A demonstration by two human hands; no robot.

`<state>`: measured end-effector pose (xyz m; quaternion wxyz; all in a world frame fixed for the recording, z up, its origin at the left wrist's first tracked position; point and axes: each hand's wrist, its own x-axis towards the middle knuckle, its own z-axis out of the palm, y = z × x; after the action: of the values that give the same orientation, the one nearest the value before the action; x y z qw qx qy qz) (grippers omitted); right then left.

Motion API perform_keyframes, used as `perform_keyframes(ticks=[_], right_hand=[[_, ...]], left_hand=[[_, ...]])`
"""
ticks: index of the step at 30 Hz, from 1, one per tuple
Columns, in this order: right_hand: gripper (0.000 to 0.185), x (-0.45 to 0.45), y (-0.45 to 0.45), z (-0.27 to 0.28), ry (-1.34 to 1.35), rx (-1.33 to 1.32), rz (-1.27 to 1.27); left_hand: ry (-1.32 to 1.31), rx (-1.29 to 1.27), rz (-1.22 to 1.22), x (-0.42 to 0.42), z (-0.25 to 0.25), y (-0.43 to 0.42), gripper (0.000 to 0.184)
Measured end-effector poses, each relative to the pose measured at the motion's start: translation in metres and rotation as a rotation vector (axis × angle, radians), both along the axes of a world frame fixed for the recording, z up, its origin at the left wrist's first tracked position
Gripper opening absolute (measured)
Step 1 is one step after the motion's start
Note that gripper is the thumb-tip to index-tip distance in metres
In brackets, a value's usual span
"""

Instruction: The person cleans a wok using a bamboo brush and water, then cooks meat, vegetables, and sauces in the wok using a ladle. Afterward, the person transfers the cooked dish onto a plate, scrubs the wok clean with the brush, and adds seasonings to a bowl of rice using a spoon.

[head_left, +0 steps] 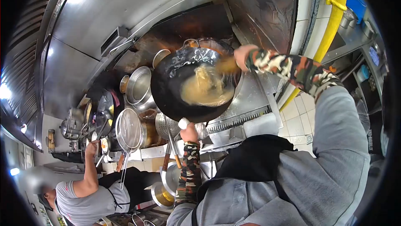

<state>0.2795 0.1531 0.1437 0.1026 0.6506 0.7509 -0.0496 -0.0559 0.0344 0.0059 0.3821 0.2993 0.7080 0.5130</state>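
Observation:
A large black wok sits on the stove, with cloudy, pale brown liquid and some foam in it. At the wok's near edge, my left hand is closed on a white cloth. My right hand is over the wok's far right rim, closed round a brown brush-like tool that is blurred by motion. Camouflage sleeves cover both my forearms.
Left of the wok are metal pots, a mesh strainer and a perforated ladle. A co-worker stands at the lower left, by another wok. A yellow pipe runs down the right.

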Motion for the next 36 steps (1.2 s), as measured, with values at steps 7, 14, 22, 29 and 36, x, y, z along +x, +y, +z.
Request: perform_keyframes(ticks=[7,14,22,29,36], right_hand=[[0.042,0.011,0.068,0.016,0.397,0.066,-0.148],[0.054,0.013,0.054,-0.014,0.285,0.015,-0.209],[0.042,0.03,0.015,-0.027,0.521,0.058,-0.329],[0.06,0.031,-0.011,-0.032,0.747,-0.146,-0.605],[0.065,0.035,-0.058,-0.127,0.928,-0.076,-0.536]], left_hand=[[0.42,0.018,-0.167,-0.038,0.018,-0.001,0.032],[0.542,0.121,-0.291,-0.043,0.062,-0.002,0.022],[0.636,0.142,-0.505,-0.077,0.099,0.017,0.026],[0.761,0.133,-0.553,-0.076,0.138,0.037,0.027],[0.923,0.209,-0.567,-0.078,0.153,0.029,0.033]])
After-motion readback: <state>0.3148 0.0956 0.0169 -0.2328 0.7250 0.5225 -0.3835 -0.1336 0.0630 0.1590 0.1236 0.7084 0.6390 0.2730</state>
